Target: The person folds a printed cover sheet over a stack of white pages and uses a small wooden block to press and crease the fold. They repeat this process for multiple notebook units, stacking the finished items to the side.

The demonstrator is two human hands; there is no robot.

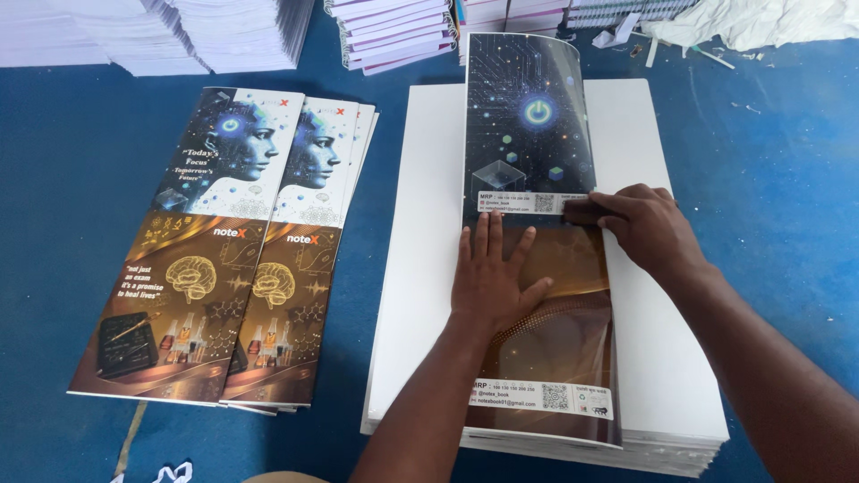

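Both hands press flat on a glossy printed cover sheet: left hand spread, palm down, mid-sheet; right hand fingers together at its right edge. Sheet long, dark blue above, brown-gold below, lying on a thick white paper stack. Fanned matching covers lie left on blue cloth; bound pads behind.

A blue surface bears a white sheet stack and fanned printed covers.
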